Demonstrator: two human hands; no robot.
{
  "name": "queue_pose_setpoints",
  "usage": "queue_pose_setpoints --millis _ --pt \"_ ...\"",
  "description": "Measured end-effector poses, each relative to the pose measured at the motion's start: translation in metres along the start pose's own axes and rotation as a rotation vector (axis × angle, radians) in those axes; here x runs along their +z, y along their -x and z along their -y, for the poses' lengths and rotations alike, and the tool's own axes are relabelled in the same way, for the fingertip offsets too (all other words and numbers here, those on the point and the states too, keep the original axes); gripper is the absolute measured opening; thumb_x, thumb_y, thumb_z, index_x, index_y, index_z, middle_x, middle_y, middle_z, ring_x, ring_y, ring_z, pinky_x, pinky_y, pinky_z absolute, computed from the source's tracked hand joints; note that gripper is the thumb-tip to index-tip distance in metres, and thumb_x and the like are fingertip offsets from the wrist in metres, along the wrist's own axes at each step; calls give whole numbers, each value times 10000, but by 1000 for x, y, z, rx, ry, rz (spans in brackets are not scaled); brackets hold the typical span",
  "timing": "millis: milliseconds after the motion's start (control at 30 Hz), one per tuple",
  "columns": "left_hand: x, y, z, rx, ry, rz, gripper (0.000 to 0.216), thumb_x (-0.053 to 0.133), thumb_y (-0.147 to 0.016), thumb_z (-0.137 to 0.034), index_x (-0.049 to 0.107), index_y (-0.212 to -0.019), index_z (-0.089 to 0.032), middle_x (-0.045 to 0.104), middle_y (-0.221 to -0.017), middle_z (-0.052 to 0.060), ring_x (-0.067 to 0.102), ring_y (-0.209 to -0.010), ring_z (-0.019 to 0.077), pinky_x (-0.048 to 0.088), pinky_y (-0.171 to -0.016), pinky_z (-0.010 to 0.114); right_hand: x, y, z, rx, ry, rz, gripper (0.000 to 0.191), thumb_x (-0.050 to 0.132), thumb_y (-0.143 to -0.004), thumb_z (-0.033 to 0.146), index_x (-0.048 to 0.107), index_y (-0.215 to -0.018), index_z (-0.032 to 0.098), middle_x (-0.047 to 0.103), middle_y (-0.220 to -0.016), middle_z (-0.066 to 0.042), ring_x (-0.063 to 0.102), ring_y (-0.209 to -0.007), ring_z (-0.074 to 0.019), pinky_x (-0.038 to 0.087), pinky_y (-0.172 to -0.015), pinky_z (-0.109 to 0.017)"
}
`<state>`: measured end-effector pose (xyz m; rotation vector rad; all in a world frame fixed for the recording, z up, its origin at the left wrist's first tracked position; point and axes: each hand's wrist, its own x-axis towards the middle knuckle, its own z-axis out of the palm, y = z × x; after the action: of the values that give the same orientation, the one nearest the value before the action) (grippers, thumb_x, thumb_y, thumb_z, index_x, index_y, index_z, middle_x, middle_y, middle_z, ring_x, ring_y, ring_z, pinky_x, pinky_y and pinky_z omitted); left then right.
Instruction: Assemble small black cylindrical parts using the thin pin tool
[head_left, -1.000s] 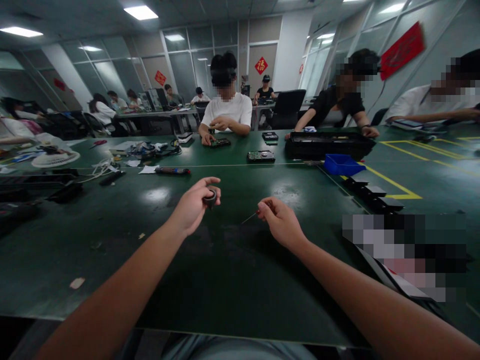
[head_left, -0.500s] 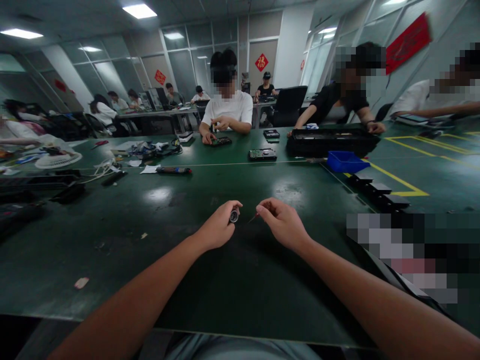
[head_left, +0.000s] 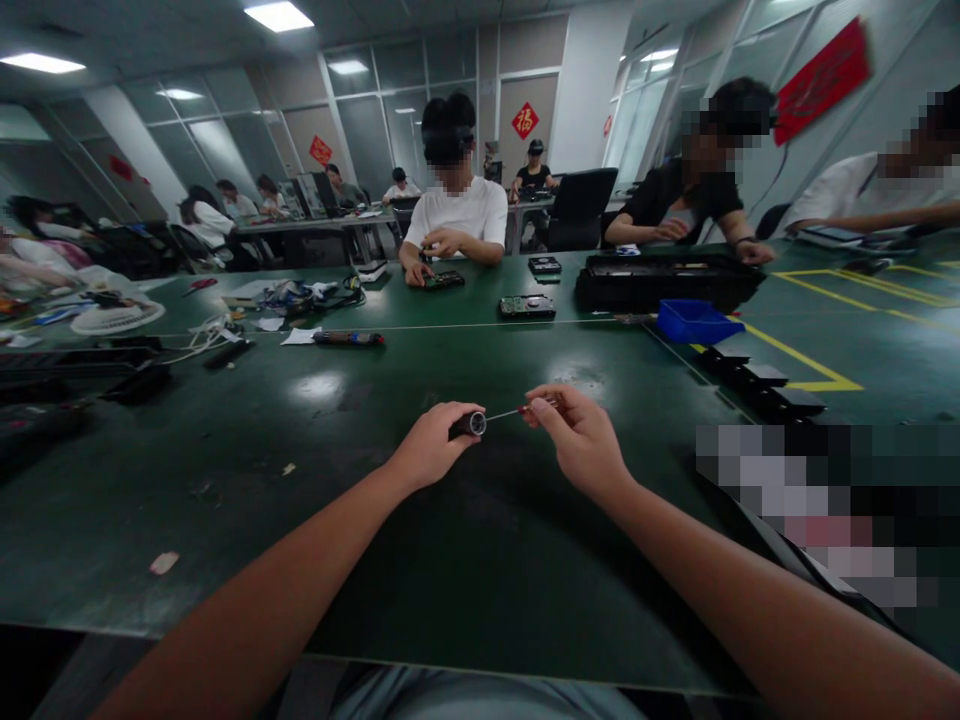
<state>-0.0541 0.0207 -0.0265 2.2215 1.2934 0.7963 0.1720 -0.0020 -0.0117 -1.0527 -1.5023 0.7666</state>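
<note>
My left hand (head_left: 433, 440) is closed around a dark cylinder (head_left: 475, 424) whose round, silver-rimmed end faces right and toward me. What lies inside that end is too small to make out. In my right hand (head_left: 581, 430) is a thin screwdriver (head_left: 504, 414), its reddish handle pinched between thumb and fingers. The slim metal shaft points left, and its tip reaches the rim of the cylinder's end; whether it enters, I cannot tell. Both hands are above the green tabletop (head_left: 450, 590).
Across the table a person (head_left: 457, 215) handles a circuit board. Beyond my hands lie a hard drive (head_left: 526, 306), a dark rod-shaped tool (head_left: 349, 339), a blue bin (head_left: 697, 322) and a long black housing (head_left: 667, 283). Several black blocks (head_left: 765, 377) line the right; cables (head_left: 214, 338) lie left.
The cylinder has turned so more of its end and side shows. The screwdriver has risen from pointing down to nearly level, its tip now at the cylinder's end; my right hand shifted slightly right.
</note>
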Motion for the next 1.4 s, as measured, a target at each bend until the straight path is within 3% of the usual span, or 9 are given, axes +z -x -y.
queue_pose_setpoints --millis 233,367,500,733,900,1033,1167,1267,1400 --pt "1 -1 7 27 -6 -18 403 685 -891 -204 648 -1290 -251 688 -1229 51 611 -1150 247 441 -1053 430 0 -1 0 33 126 21 268 584 -920 447 682 -988 207 761 -874 -56 714 -807 -207 523 -737 -344" --pt "0 0 6 27 -11 -17 402 691 -891 -224 650 -1289 -258 695 -1197 48 619 -1117 244 455 -1021 421 -3 -3 7 67 389 -8 475 556 -914 582 605 -616 216 584 -519 8 540 -503 -152 367 -525 -295" --pt "0 1 4 36 -11 -2 386 688 -896 -231 653 -1279 -260 697 -1183 45 622 -1100 238 462 -1002 410 -3 -4 8 56 455 -17 545 524 -923 604 529 -533 223 497 -460 23 469 -463 -135 312 -501 -292" --pt "0 1 7 24 -13 -15 406 691 -896 -238 642 -1299 -262 689 -1194 46 610 -1115 238 449 -1009 412 -3 -4 5 27 415 26 355 600 -905 514 623 -712 217 632 -611 1 570 -552 -159 394 -536 -290" --pt "-1 1 8 20 -5 -19 400 693 -889 -222 648 -1285 -253 689 -1184 45 612 -1105 232 450 -1003 405 -4 -3 4 -104 304 110 146 591 -908 354 657 -942 228 738 -897 -46 693 -826 -216 525 -756 -361" --pt "-1 1 6 13 8 -24 393 687 -887 -209 650 -1277 -245 686 -1192 50 614 -1113 234 451 -1009 409 -3 -1 5 -137 274 178 163 590 -903 318 654 -1035 248 745 -991 -53 708 -922 -239 539 -838 -406" --pt "-2 1 4 8 8 -15 393 690 -884 -213 654 -1274 -245 688 -1191 56 619 -1112 240 455 -1012 414 -2 -1 6 -34 293 127 277 509 -971 442 682 -1041 238 727 -780 -24 702 -749 -214 523 -713 -355" --pt "-2 1 2 13 5 -7 389 693 -881 -215 658 -1267 -241 689 -1187 58 619 -1113 241 457 -1015 412 -1 -3 6 26 346 85 396 412 -1007 483 707 -955 225 601 -550 17 620 -557 -182 458 -597 -319" --pt "0 1 1 21 18 -1 368 695 -873 -196 669 -1238 -236 690 -1190 54 626 -1109 236 460 -1019 405 -2 -3 6 -4 354 96 323 471 -977 403 678 -1138 215 631 -616 15 611 -573 -181 444 -595 -312"
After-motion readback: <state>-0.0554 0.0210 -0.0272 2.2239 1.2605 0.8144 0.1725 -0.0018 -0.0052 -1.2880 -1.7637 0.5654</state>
